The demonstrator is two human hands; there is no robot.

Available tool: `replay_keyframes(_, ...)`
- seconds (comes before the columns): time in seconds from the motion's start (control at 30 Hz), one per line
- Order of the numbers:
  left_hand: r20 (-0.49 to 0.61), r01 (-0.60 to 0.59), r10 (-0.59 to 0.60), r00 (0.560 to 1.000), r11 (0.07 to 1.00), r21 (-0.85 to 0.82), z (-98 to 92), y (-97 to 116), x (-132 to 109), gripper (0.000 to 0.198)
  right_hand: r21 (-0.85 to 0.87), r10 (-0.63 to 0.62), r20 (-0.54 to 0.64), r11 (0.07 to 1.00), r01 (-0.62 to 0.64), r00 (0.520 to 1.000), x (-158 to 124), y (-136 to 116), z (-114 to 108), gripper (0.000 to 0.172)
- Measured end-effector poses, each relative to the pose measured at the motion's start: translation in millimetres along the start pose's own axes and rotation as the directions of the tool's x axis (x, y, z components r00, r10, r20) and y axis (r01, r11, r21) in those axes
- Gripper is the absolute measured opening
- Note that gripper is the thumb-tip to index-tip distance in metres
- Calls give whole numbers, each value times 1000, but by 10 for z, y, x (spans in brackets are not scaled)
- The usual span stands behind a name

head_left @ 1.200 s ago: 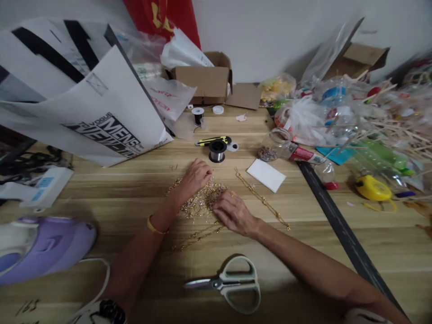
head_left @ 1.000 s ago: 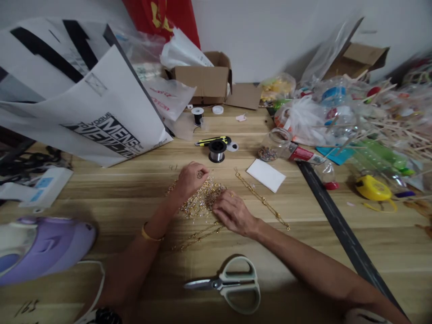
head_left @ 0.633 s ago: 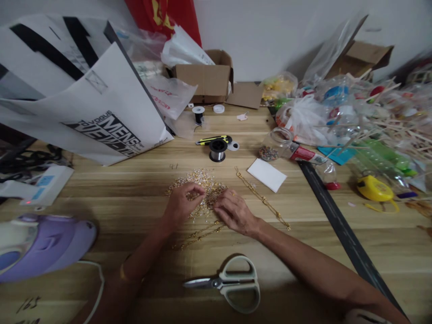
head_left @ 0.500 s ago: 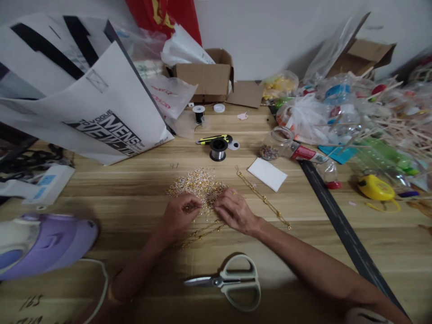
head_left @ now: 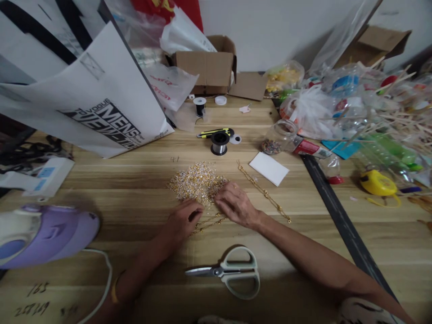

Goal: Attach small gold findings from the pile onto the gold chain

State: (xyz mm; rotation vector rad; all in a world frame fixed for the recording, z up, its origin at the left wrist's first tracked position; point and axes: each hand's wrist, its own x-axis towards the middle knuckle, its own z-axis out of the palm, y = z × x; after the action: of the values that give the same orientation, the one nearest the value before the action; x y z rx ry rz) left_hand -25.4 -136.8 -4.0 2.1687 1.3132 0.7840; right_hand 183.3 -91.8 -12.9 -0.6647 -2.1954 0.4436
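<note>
A loose heap of small gold and silver beads or findings (head_left: 195,180) lies on the wooden table. My left hand (head_left: 184,219) is at the heap's near edge, its fingers curled and pressed together; whatever is in them is too small to make out. Against the heap's right edge rests my right hand (head_left: 236,204), fingers bent down and closed, their tips partly hidden. Between the hands runs a gold chain (head_left: 212,223), one end passing behind my left hand. A second gold chain (head_left: 265,193) stretches over the table to the right. Closer to me lie scissors with pale handles (head_left: 241,271).
Behind the heap are a wire spool (head_left: 219,143), a yellow-black cutter knife (head_left: 206,133) and a jar with beads (head_left: 272,146). A white card (head_left: 269,168) lies at right, near a yellow tape measure (head_left: 378,183). A purple appliance (head_left: 64,231) stands left, a large bag (head_left: 111,90) behind.
My left hand has moved slightly down, away from the heap, and its fingers have turned inward. My right hand stays at the heap's edge. The camera view has shifted slightly.
</note>
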Motion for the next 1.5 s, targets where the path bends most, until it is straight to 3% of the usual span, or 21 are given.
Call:
replay_keyframes(0.47, 11, 8, -8, 1000, 1000, -7, -28, -5, 15, 13, -8, 6, 11, 1000, -6, 1000, -14, 20, 20, 8)
replay_keyframes(0.93, -60, -22, 22, 998, 1000, 4, -45, -52, 12, 10, -3, 14, 15, 1000, -14, 1000, -11, 8, 6, 7)
replay_keyframes(1.33, 120, -117, 106, 987, 989, 88, -79, 49, 88, 14, -3, 19, 5, 1000, -19, 1000, -12, 22, 12, 6)
replay_keyframes(1.5, 247, -230, 198, 949, 967, 109, -52, 57, 131, 19, -3, 10, -8, 1000, -10, 1000, -6, 12, 10, 5)
